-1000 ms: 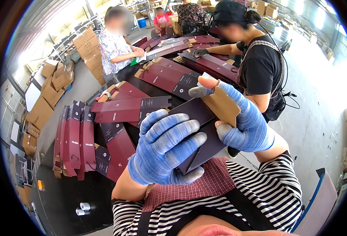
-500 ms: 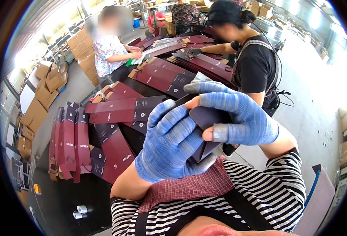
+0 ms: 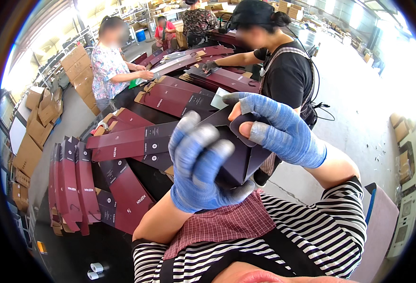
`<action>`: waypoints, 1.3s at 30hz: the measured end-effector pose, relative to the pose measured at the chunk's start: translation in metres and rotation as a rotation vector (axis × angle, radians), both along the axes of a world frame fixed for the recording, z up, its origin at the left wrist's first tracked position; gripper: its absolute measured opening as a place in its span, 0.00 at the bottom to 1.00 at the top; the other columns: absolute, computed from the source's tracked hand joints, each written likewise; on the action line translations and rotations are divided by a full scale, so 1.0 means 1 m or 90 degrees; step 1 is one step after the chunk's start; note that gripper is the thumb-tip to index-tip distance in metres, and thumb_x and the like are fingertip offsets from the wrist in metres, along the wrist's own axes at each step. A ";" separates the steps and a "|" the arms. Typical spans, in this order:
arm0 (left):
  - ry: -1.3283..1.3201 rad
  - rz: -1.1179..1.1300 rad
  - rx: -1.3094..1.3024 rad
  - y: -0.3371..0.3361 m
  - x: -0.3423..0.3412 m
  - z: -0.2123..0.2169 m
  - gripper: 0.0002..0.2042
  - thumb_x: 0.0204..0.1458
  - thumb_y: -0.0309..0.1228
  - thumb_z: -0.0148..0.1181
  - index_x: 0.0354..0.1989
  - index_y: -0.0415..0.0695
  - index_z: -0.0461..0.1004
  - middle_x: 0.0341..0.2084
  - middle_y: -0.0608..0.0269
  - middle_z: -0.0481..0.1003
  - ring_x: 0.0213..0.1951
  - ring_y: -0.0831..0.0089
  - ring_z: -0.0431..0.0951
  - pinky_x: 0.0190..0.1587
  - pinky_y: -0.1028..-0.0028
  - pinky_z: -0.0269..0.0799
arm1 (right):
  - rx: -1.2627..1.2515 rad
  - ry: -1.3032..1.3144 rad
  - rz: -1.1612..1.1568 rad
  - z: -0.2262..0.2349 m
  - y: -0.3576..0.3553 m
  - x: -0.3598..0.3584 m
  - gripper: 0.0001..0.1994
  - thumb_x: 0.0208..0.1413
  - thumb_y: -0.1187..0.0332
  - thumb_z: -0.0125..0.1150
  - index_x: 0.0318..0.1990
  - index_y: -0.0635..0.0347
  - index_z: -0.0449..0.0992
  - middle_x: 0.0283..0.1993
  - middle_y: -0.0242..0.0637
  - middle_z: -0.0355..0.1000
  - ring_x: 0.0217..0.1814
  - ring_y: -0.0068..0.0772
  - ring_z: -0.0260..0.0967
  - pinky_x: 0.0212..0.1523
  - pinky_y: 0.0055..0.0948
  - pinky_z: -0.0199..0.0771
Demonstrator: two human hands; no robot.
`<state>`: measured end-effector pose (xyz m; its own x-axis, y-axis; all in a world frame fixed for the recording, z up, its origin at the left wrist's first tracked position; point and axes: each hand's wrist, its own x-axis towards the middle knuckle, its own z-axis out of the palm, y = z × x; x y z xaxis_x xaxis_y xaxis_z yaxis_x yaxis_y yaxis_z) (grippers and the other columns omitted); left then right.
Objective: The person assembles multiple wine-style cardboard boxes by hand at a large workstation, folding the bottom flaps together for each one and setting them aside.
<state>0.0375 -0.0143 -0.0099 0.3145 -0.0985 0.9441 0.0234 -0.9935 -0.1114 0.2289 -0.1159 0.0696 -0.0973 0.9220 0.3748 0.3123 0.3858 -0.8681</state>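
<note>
Both my hands, in blue knit gloves with greyish fingertips, are at a dark purple cardboard box point(image 3: 234, 162) raised before my chest. My right hand point(image 3: 285, 129) pinches a flap at the box's folded end between bare thumb tip and fingers. My left hand point(image 3: 194, 165) cradles the box's near left side, its thumb along the lower edge. The left fingers are lifted, somewhat apart and smeared by motion. The rest of the box is hidden behind my hands.
Maroon flat cartons point(image 3: 123, 188) lie across the black table point(image 3: 71, 254), with small white rolls point(image 3: 96, 267) near its front. A co-worker in black point(image 3: 288, 70) stands at right; another in a floral shirt point(image 3: 108, 66) handles cartons. Brown boxes point(image 3: 29, 141) are stacked at left.
My left fingers have lifted off the top of the box and moved apart. My right thumb has shifted up onto the flap. The whole view has shifted slightly.
</note>
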 end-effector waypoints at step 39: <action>-0.018 -0.025 -0.185 -0.020 0.015 -0.008 0.48 0.32 0.51 0.85 0.62 0.48 0.64 0.63 0.46 0.60 0.59 0.46 0.69 0.59 0.47 0.72 | 0.156 -0.404 -0.117 0.011 0.006 0.003 0.09 0.55 0.75 0.63 0.42 0.59 0.71 0.48 0.48 0.71 0.50 0.54 0.72 0.54 0.42 0.74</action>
<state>0.0520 -0.0346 -0.0175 0.2883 0.1664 0.9430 -0.0167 -0.9838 0.1787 0.2319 -0.1103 0.0806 -0.2172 0.8409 0.4957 0.8084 0.4396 -0.3915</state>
